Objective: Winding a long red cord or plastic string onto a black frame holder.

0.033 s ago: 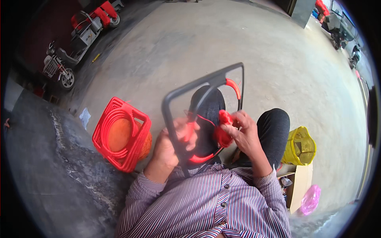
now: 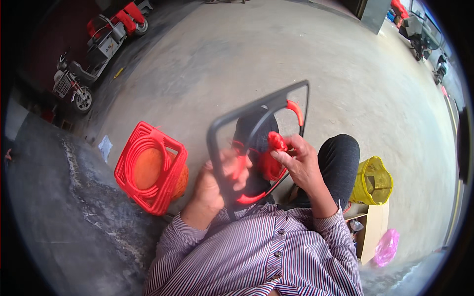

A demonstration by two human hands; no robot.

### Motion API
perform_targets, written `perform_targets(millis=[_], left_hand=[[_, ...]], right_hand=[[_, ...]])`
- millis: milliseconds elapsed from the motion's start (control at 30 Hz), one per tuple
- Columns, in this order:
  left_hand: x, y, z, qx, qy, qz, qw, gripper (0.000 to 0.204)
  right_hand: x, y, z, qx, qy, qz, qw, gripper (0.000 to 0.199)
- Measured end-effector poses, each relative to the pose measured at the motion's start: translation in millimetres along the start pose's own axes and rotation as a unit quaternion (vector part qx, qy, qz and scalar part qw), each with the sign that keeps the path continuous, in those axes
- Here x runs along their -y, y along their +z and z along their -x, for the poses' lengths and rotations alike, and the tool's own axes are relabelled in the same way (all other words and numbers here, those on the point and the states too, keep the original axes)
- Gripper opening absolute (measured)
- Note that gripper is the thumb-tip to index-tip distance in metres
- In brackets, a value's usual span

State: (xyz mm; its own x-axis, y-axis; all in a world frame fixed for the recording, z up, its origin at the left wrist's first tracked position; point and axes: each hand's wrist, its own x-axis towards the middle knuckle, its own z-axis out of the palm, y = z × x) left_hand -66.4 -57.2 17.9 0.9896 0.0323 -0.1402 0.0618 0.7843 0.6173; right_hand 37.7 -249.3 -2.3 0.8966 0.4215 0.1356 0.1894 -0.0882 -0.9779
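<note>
A black rectangular frame (image 2: 249, 108) with a round ring inside it is held up at a tilt over my lap. Red wrapping (image 2: 295, 112) covers part of the ring at the upper right, and more red lies along its lower edge. My left hand (image 2: 208, 186) is closed around the frame's left side, its fingertips blurred beside a red patch. Between the thumb and fingers of my right hand (image 2: 302, 165) is a small bundle of red yarn (image 2: 276, 141). More red material hangs just below it, smeared by motion.
To the left, stacked red frames with rings (image 2: 132, 163) rest against an orange basket (image 2: 180, 182). On the right are a yellow bag (image 2: 363, 180), an open cardboard box (image 2: 371, 232) and a pink plastic bag (image 2: 386, 247). An electric tricycle (image 2: 101, 52) stands far left.
The black frame has shifted slightly to the right. My right hand, with the red yarn bundle, has moved a little left and up. Both hands keep their hold.
</note>
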Motion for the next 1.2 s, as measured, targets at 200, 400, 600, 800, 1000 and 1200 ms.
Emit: perform_targets(millis=[200, 400, 600, 800, 1000, 1200], left_hand=[[5, 24, -5, 0.112, -0.193, 0.104, 0.969, 0.069], [13, 17, -8, 0.025, -0.132, 0.093, 0.987, 0.067], [20, 18, -13, 0.029, -0.031, -0.087, 0.995, 0.054], [14, 13, -14, -0.030, -0.031, -0.012, 0.999, 0.047], [-1, -15, -8, -0.056, 0.046, 0.073, 0.995, 0.035], [-9, -47, -14, 0.084, -0.054, 0.075, 0.992, 0.039]], right_hand=[[22, 6, -9, 0.169, 0.053, -0.380, 0.908, 0.035], [8, -5, 2, 0.112, 0.039, -0.399, 0.909, 0.043], [38, 5, 15, 0.072, 0.023, -0.307, 0.949, 0.042], [23, -24, 1, -0.017, -0.083, -0.438, 0.895, 0.027], [11, -73, 26, -0.082, 0.028, -0.611, 0.787, 0.038], [-17, -32, 34, -0.054, 0.145, -0.291, 0.944, 0.026]])
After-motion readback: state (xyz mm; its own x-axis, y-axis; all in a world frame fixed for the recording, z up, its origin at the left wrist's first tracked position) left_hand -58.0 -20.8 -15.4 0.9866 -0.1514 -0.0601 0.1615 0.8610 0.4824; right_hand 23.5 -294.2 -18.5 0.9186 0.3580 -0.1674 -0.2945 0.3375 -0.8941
